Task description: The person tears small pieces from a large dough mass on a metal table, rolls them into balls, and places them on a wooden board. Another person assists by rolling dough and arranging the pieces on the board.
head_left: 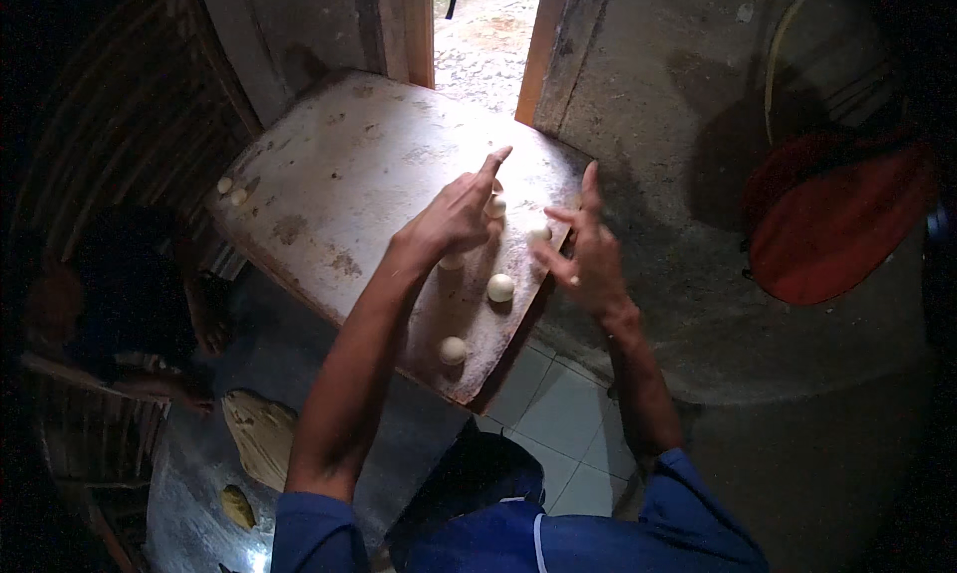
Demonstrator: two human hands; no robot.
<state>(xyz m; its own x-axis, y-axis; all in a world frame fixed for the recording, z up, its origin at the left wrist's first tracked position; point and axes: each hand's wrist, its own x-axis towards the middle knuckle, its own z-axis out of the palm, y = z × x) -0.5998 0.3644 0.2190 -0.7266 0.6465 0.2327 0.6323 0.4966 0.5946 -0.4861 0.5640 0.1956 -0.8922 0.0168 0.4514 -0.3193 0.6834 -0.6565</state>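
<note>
Pale, round, dough-like balls (500, 288) lay on white-dusted tabletop (369, 164), mostly frame centre; probably light, soft, best cupped round sides. Right hand (590, 264): grip was spread, unclenched. Left hand (454, 214): underside hidden, couldn't tell.

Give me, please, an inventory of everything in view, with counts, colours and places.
Pale balls: at least five, off-white, around and below the hands
Table: one, whitish with brown edges, centre
Small pieces: two, pale, table's left corner
Door frame: one, brown, top centre
Wall: grey, right
Bag-like thing: one, red, against the right wall
Floor tiles: several, pale grey, below the table
Slats: many, brown, left
Lump: one, tan, lower left
Small item: one, yellowish-brown, below the lump
Another person: one, dark clothing, left
Sleeves: two, blue, bottom
Left hand: one, bare, above the table
Right hand: one, bare, table's right edge
</note>
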